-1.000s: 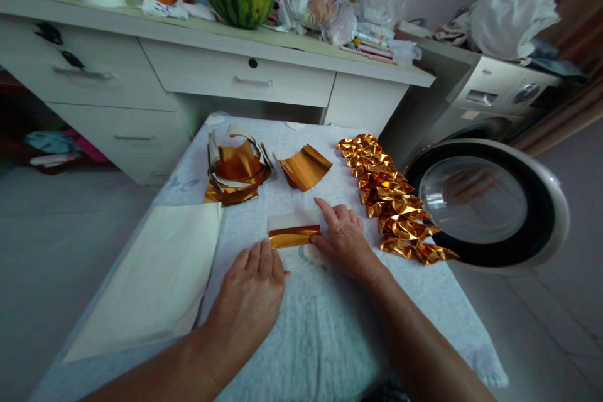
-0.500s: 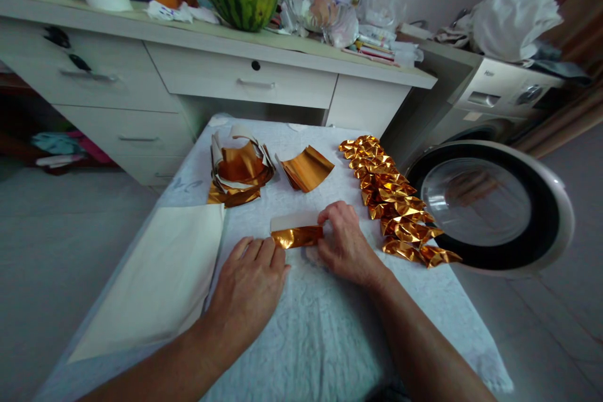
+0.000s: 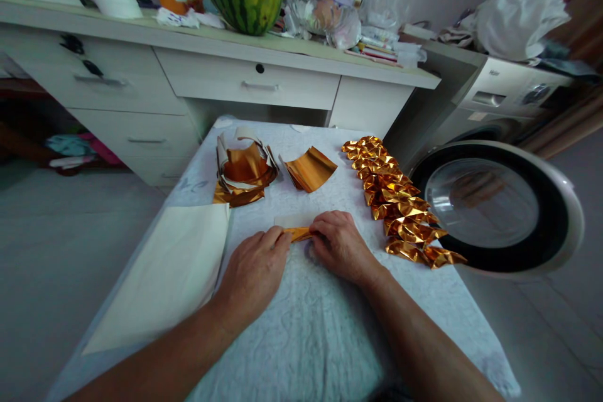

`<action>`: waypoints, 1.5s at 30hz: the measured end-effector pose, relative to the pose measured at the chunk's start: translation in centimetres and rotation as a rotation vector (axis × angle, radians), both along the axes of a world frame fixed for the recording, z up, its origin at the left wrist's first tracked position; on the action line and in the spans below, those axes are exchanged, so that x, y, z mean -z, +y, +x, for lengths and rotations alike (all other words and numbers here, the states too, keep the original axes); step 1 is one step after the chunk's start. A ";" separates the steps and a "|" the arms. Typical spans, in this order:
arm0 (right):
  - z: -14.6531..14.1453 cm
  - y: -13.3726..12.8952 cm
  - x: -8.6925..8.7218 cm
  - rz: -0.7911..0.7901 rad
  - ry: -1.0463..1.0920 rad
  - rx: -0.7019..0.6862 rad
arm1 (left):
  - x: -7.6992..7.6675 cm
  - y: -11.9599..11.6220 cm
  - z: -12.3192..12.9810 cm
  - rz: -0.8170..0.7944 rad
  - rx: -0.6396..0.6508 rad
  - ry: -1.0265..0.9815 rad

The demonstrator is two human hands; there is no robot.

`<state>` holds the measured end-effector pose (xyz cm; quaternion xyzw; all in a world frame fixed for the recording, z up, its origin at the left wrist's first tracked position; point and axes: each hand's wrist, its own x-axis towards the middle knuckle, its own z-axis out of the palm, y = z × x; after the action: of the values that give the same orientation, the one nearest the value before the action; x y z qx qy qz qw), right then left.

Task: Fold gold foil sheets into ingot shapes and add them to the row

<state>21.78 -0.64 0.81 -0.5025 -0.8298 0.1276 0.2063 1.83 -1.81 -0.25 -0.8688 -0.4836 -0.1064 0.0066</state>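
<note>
Since the earlier frame, one foil strip (image 3: 298, 235) had been narrowed at its gold band, its ends pinched in the curled fingers of the left hand (image 3: 257, 264) and right hand (image 3: 340, 245). Its long axis was laid crosswise between them; beyond, one ringed foil bundle (image 3: 245, 164) and one foil stack (image 3: 311, 169) were seen, with one row of folded foil pieces (image 3: 394, 198) set right of the right hand.

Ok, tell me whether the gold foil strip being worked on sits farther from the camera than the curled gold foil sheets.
No, the gold foil strip lies on the near side of the curled gold foil sheets.
</note>
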 end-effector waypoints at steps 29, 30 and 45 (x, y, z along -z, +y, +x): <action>-0.3 -0.3 0.6 0.058 0.131 -0.002 | -0.2 0.3 -0.5 0.174 0.057 -0.276; -0.3 -0.3 0.5 0.058 0.129 -0.001 | -0.2 0.3 -0.5 0.175 0.063 -0.276; -0.5 -0.5 0.1 -0.049 0.011 -0.091 | -0.4 0.5 -0.4 0.033 0.099 -0.200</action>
<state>21.33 -1.13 0.73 -0.4686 -0.8473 0.1597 0.1924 1.47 -1.35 0.18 -0.8763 -0.4367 -0.2006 -0.0327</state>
